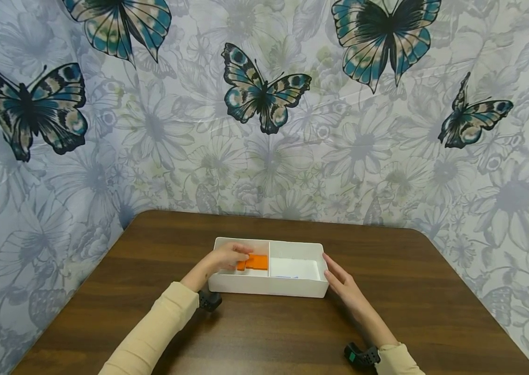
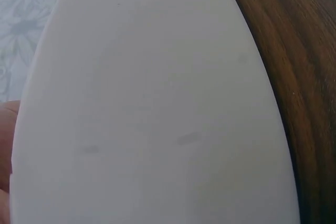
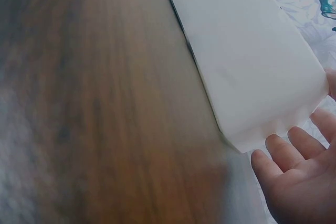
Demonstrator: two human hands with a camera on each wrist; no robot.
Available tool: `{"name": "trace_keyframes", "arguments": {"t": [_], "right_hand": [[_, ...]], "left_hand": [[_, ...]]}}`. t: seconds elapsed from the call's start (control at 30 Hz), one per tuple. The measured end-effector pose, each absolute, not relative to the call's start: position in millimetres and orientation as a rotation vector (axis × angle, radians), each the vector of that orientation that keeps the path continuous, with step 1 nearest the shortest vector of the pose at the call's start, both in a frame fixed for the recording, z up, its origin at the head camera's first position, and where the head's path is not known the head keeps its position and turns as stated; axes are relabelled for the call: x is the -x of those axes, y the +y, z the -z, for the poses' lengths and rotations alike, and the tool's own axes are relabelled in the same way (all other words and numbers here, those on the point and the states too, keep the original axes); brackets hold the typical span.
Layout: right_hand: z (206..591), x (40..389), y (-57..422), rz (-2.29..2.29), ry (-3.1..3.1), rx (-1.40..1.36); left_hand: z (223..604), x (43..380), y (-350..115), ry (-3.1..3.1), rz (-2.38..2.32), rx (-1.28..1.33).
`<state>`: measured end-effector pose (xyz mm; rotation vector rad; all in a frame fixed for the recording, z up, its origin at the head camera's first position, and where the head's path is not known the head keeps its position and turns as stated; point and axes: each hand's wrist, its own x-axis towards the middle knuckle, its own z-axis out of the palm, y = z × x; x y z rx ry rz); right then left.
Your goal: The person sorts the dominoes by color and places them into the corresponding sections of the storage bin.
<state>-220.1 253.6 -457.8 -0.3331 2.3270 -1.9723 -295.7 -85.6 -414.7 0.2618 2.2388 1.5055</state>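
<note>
A white two-compartment box (image 1: 264, 285) stands on the table, with a divider between its left and right sections. My left hand (image 1: 230, 255) reaches over the front wall into the left section, its bent fingers right at some flat orange pieces (image 1: 257, 262). Whether it pinches one of them I cannot tell. The box's white front wall (image 2: 157, 93) fills most of the left wrist view and hides most of that hand. My right hand (image 1: 345, 285) lies along the box's right end, its fingers (image 3: 286, 153) extended with the tips at the end wall.
A thin bluish strip (image 1: 287, 277) shows low in the right section, just behind the front wall. The brown wooden table (image 1: 264, 333) extends around the box. Behind it hangs a flowered cloth (image 1: 264, 172) with butterflies. Both wrists wear black bands (image 1: 362, 357).
</note>
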Motion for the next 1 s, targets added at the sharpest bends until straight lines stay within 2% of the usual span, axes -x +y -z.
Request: {"name": "trace_keyframes", "arguments": {"t": [0.17, 1.0], "right_hand": [[456.8, 219.4, 253.1, 1.966, 2.332, 0.329], [457.5, 220.9, 255.9, 1.966, 2.329, 0.329]], "left_hand": [[419.7, 297.2, -88.4, 2.236, -1.53, -0.327], [421.0, 299.2, -80.7, 2.187, -1.696, -0.218]]}}
